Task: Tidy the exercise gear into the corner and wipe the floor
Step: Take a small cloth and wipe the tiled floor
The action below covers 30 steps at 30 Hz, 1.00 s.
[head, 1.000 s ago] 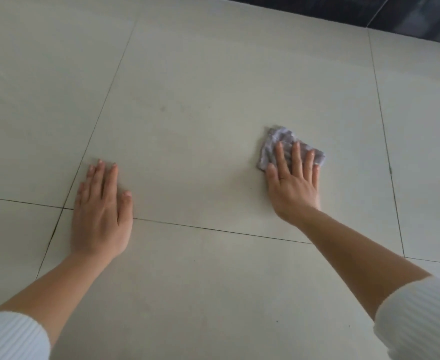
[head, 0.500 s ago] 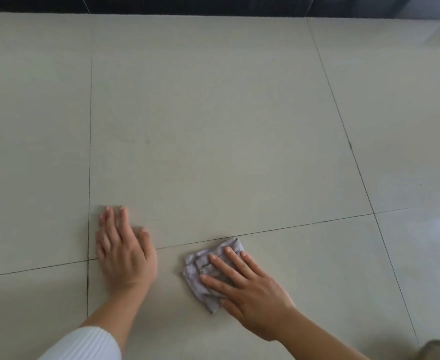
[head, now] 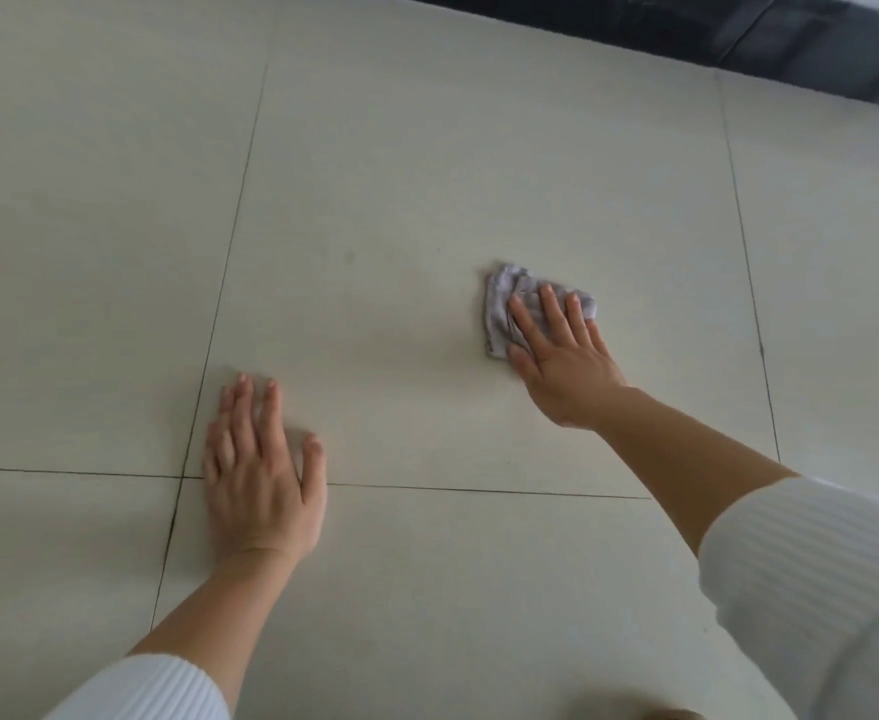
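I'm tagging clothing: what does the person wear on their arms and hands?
The left hand and right hand are bare: no gloves, rings or watch visible. The left sleeve and right sleeve are white and ribbed, leaving the forearms uncovered.

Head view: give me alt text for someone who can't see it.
The right hand presses a crumpled grey cloth flat on the pale tiled floor, fingers straight. The left hand rests palm-down on the floor nearer the person, over a grout line. Both arms wear white ribbed sleeves.
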### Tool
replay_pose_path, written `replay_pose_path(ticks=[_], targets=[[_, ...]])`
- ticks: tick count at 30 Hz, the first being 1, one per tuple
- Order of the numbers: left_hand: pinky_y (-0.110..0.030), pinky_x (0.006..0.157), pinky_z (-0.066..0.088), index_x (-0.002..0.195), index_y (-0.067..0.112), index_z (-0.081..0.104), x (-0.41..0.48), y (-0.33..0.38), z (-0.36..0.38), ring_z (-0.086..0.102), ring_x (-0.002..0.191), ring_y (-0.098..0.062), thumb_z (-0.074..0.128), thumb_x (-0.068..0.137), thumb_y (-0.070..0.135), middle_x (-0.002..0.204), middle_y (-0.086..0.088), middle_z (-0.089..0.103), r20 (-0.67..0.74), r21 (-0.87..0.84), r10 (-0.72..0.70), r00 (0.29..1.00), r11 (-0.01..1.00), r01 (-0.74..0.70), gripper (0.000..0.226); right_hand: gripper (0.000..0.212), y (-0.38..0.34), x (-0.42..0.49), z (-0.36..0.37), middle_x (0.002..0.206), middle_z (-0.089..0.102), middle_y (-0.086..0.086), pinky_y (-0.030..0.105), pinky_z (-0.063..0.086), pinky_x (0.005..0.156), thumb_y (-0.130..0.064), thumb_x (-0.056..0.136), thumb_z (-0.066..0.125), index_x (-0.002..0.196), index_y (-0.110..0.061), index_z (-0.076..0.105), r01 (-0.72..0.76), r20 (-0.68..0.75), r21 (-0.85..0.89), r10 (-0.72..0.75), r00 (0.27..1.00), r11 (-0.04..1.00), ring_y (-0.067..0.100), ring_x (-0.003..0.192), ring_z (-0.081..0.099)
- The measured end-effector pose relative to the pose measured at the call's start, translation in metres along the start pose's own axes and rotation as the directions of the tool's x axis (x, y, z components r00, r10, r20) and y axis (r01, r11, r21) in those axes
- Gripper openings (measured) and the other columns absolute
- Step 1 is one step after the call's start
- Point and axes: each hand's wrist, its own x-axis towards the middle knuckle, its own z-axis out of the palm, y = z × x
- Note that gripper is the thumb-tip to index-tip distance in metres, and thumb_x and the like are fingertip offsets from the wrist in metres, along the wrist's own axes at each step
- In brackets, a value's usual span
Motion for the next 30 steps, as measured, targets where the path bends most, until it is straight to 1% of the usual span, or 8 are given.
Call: replay_pose_path(ticks=[5,8,12,15,17,20,23,30], targets=[[-0.043,0.114,0.018,0.145,0.010,0.029,0.002,-0.001,0.000,0.017,0.144,-0.027,0.026,0.089,0.043,0.155,-0.013,0.024,0.010,0.003,-0.008,1.000,1.000,0.008,0.066,0.056,-0.035,0.033,-0.008,0.157,-0.028,0.001,0.043,-0.014,0.116,-0.051,0.100,0.009,0.147,-0.039,-0.018,-0.047,-0.024,0.105,0.050,0.998,0.993,0.031,0.142,-0.028],[-0.043,0.113,0.021,0.145,0.009,0.029,0.001,-0.002,0.000,0.019,0.143,-0.028,0.026,0.090,0.046,0.154,-0.014,0.024,0.020,0.021,-0.008,1.000,1.000,0.008,0.067,0.055,-0.063,0.018,0.004,0.155,-0.029,0.001,0.043,-0.016,0.116,-0.056,0.095,0.000,0.144,-0.041,-0.021,0.219,-0.045,0.006,-0.218,0.975,0.976,0.030,0.139,-0.033],[-0.040,0.114,0.015,0.147,0.009,0.027,0.000,-0.008,-0.002,0.014,0.145,-0.025,0.018,0.092,0.050,0.156,-0.012,0.020,0.039,-0.020,0.013,0.999,1.000,-0.012,0.068,0.059,-0.099,-0.032,0.046,0.155,-0.023,-0.001,0.043,-0.020,0.115,-0.057,0.090,-0.008,0.147,-0.042,-0.007,0.550,-0.060,-0.070,-0.553,0.831,0.833,0.030,0.140,-0.031],[-0.046,0.112,0.022,0.143,0.009,0.031,0.006,-0.007,-0.005,0.022,0.141,-0.029,0.017,0.092,0.050,0.152,-0.014,0.025,0.032,-0.049,-0.017,0.999,0.999,0.018,0.067,0.051,-0.080,-0.029,0.047,0.158,-0.016,-0.005,0.040,-0.020,0.115,-0.053,0.098,0.007,0.147,-0.042,-0.003,0.701,-0.018,-0.168,-0.713,0.701,0.693,0.023,0.143,-0.026],[-0.049,0.109,0.026,0.142,0.009,0.033,0.015,0.001,-0.007,0.026,0.137,-0.033,0.019,0.092,0.049,0.149,-0.017,0.028,0.021,-0.036,-0.049,0.999,0.998,0.050,0.066,0.050,-0.053,-0.007,0.038,0.159,-0.009,-0.005,0.038,-0.013,0.117,-0.053,0.099,0.007,0.147,-0.042,-0.001,0.698,-0.065,-0.232,-0.727,0.684,0.678,0.022,0.146,-0.016],[-0.044,0.116,0.013,0.148,0.010,0.021,0.035,0.018,-0.005,0.010,0.144,-0.030,0.012,0.090,0.052,0.156,-0.015,0.014,0.043,-0.029,-0.053,0.998,0.998,0.054,0.072,0.057,-0.003,0.023,0.019,0.159,0.002,0.000,0.038,-0.003,0.119,-0.056,0.096,-0.005,0.149,-0.037,0.006,0.445,-0.231,-0.196,-0.482,0.845,0.874,0.028,0.148,0.003],[-0.037,0.117,-0.002,0.151,0.013,0.004,0.063,0.030,-0.003,-0.008,0.146,-0.024,0.007,0.092,0.055,0.159,-0.012,-0.006,0.070,-0.013,-0.048,0.996,0.999,0.049,0.073,0.055,0.062,0.045,-0.003,0.159,-0.014,-0.003,0.035,-0.009,0.117,-0.058,0.095,0.000,0.148,-0.041,-0.007,0.134,-0.259,-0.032,-0.138,0.956,0.990,0.022,0.148,-0.011],[-0.044,0.116,-0.003,0.151,0.015,0.000,0.098,0.040,0.006,-0.011,0.145,-0.028,0.012,0.092,0.057,0.157,-0.017,-0.010,0.071,0.025,-0.199,0.977,0.980,0.197,0.074,0.056,0.116,0.087,-0.036,0.160,-0.016,0.005,0.042,-0.012,0.118,-0.052,0.099,0.010,0.151,-0.037,-0.006,-0.324,-0.199,0.343,0.405,0.893,0.882,0.027,0.146,-0.018]])
